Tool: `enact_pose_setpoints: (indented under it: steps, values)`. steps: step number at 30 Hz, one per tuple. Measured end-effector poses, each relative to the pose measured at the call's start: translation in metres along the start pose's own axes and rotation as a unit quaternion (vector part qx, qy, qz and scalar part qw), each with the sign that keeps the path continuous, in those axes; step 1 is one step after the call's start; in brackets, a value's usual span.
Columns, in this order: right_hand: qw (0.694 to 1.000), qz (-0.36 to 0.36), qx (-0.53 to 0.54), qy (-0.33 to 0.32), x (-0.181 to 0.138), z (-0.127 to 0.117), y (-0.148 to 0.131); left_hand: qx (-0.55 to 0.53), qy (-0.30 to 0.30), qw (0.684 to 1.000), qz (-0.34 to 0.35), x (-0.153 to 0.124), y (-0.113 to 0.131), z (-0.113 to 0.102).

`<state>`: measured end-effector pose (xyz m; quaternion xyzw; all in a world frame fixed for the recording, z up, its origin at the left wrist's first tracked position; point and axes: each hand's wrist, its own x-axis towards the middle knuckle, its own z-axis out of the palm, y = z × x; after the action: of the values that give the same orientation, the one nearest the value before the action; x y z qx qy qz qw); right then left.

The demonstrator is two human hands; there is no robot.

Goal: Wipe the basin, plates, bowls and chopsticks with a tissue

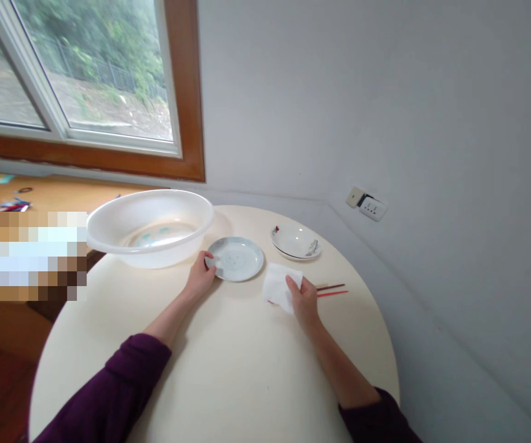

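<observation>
My left hand (pixel 202 272) grips the near left rim of a pale blue-grey plate (pixel 237 258), thumb over the edge and fingers curled at its side. The plate is at table height, its face up. In my right hand (pixel 305 299) a white cloth or paper tissue (pixel 280 285) is pinched between thumb and fingers, hanging a little to the right of the plate. Behind that hand lie chopsticks (pixel 334 293), red and dark brown, partly hidden by it. White bowls with a floral pattern (pixel 295 241), seemingly stacked, stand beyond the tissue.
A large translucent white basin (pixel 149 246) stands at the left rear of the round cream table (pixel 228 375). A wooden desk (pixel 66 191) with pens (pixel 16 205) adjoins it under the window. The wall with a socket (pixel 373 208) borders the right side.
</observation>
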<state>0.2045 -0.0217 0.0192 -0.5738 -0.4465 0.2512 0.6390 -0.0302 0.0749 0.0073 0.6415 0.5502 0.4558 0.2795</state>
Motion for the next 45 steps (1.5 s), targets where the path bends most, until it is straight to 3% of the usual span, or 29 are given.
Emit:
enact_pose_setpoints:
  steps: [3,8,10,12,16,19,22,25,29,32,35,39,45]
  values:
    - [0.999,-0.032,-0.010,0.019,-0.001,0.001,0.000,-0.016,-0.012,1.000,0.004,-0.007,0.000,-0.006]
    - [0.978,-0.120,-0.081,0.153,-0.004,-0.004,-0.005,-0.042,-0.023,0.999,0.008,-0.020,-0.005,-0.013]
    - [0.963,-0.171,-0.125,0.165,-0.007,-0.005,-0.010,-0.066,-0.041,0.997,0.014,-0.024,-0.008,-0.017]
    - [0.944,-0.239,-0.175,0.146,-0.011,-0.004,-0.016,-0.094,-0.061,0.994,0.020,-0.030,-0.009,-0.023]
    - [0.895,-0.369,-0.249,0.036,-0.017,0.008,-0.026,-0.135,-0.091,0.987,0.003,-0.040,-0.007,-0.034]
    - [0.858,-0.417,-0.297,-0.047,-0.018,0.023,-0.028,-0.155,-0.103,0.982,-0.026,-0.044,-0.003,-0.039]
    - [0.826,-0.394,-0.376,-0.146,-0.019,0.041,-0.030,-0.172,-0.109,0.978,-0.045,-0.045,0.000,-0.039]
    - [0.797,-0.326,-0.452,-0.233,-0.022,0.060,-0.034,-0.194,-0.115,0.973,-0.051,-0.045,0.001,-0.038]
    - [0.783,-0.216,-0.510,-0.282,-0.025,0.078,-0.038,-0.210,-0.119,0.969,-0.056,-0.045,0.002,-0.038]
    - [0.782,-0.172,-0.519,-0.300,-0.024,0.086,-0.039,-0.207,-0.124,0.969,-0.058,-0.044,0.003,-0.038]
    - [0.789,-0.168,-0.496,-0.322,-0.023,0.096,-0.038,-0.194,-0.122,0.971,-0.062,-0.043,0.003,-0.038]
    - [0.804,-0.216,-0.409,-0.374,-0.029,0.112,-0.041,-0.182,-0.118,0.974,-0.059,-0.042,0.002,-0.037]
    - [0.785,-0.223,-0.347,-0.461,-0.047,0.116,-0.056,-0.195,-0.106,0.974,-0.052,-0.041,-0.002,-0.034]
